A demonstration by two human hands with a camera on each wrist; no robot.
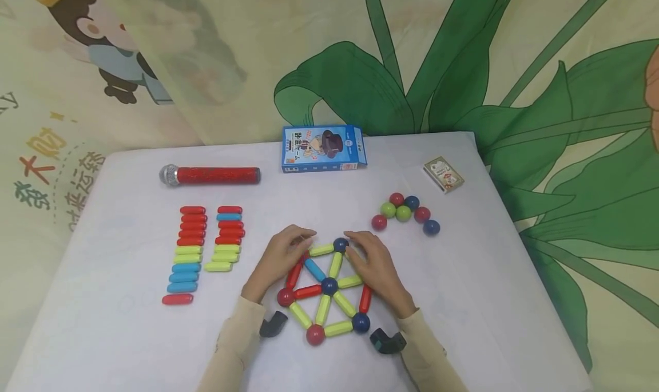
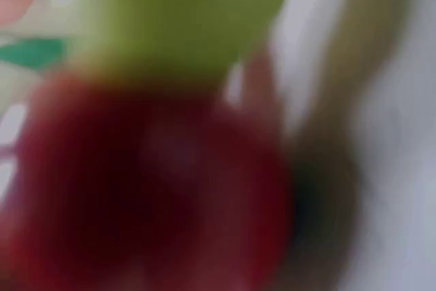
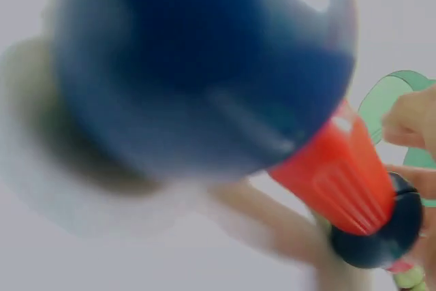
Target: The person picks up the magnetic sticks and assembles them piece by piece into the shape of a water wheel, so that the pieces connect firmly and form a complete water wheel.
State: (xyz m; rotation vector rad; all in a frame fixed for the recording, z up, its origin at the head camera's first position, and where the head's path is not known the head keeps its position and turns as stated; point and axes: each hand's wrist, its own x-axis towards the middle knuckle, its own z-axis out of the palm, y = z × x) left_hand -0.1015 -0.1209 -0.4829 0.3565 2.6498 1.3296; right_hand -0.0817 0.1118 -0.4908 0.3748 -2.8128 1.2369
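Observation:
A flat wheel of magnetic sticks and balls lies on the white table, with a blue ball at its hub. My left hand curls over the wheel's upper-left corner and hides the joint there. My right hand covers the upper-right side, its fingertips beside the top blue ball. The left wrist view is a blur of a red ball and a yellow-green stick. The right wrist view shows a blue ball very close, a red stick and curled fingers.
Two rows of loose red, yellow-green and blue sticks lie to the left. Several loose balls sit at the right. Behind are a red glitter microphone, a blue box and a small card pack.

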